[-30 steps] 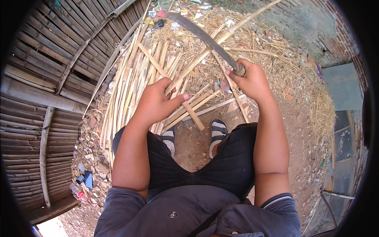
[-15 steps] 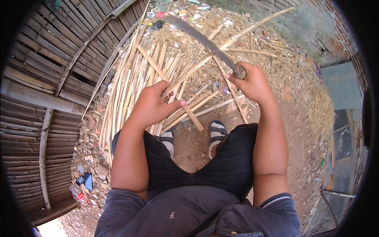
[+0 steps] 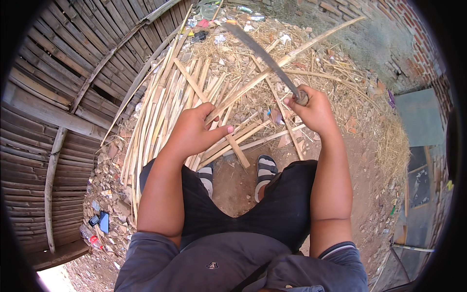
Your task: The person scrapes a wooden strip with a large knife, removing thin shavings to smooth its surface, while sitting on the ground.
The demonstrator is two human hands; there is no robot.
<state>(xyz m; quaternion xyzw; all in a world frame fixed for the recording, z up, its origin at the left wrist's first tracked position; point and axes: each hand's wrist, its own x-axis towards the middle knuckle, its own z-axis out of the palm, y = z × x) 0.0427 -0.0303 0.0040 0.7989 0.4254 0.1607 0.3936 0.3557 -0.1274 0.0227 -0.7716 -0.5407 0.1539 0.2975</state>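
My left hand [image 3: 197,130] grips the near end of a long split bamboo strip [image 3: 311,45], its thumb held away from the other fingers. The strip slants up from that hand toward the far right. In my right hand [image 3: 314,109] is the handle of a long curved machete [image 3: 265,56]. Its dark blade points to the far left and passes over the strip about midway along; whether they touch I cannot tell. Below and beyond my left hand lies a pile of pale bamboo strips [image 3: 160,107], some crossing one another.
A bamboo slat wall [image 3: 53,160] rises at left, a brick and plaster wall [image 3: 389,58] at far right. Straw [image 3: 389,136] and litter cover the ground. My sandalled feet [image 3: 266,170] stand close below the strips. A phone [image 3: 104,222] and a bottle [image 3: 91,238] lie at lower left.
Both hands, the machete and the bamboo strip sit slightly lower and farther right in view. The surroundings have shifted a little too. Both grips stay the same.
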